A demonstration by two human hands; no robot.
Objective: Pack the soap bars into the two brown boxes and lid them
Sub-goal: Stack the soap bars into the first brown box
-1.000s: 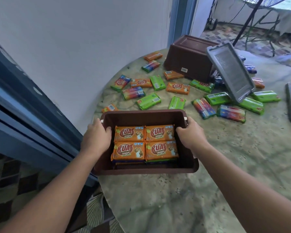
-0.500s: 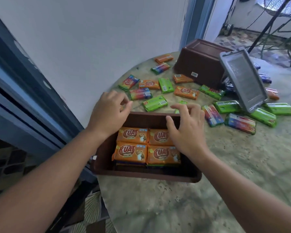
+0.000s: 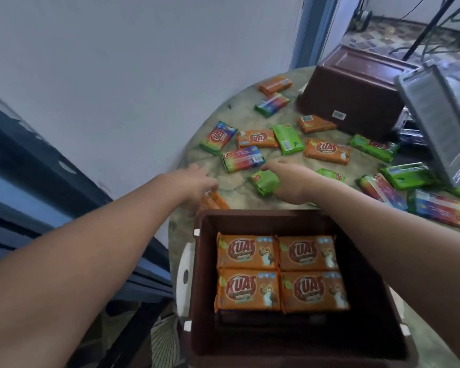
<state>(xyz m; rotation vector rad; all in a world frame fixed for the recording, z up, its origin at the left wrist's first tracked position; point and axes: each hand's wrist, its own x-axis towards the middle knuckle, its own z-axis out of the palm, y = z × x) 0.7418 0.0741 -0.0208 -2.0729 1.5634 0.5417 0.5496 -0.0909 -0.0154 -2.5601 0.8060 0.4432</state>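
Pale wall and a blue door frame stand behind a round marbled green-beige table (image 3: 250, 189). Nearest on it sits an open brown plastic box (image 3: 205, 288), and inside lie four orange wrapped soap bars (image 3: 279, 272) in a two-by-two layer. Just beyond the box's far-left corner the left hand (image 3: 197, 179) reaches down with its fingers curled on an orange wrapped bar (image 3: 214, 201); blur hides how firm the hold is. To its right the right hand (image 3: 290, 181) closes thumb and fingers round a green wrapped soap bar (image 3: 264, 181). Farther off, loose soap bars in orange, green and rainbow wrappers (image 3: 243, 158) lie scattered across the table. At far right stands a second brown box (image 3: 356, 96), upside down, with a grey rectangular lid (image 3: 438, 123) leaning tilted beside it.
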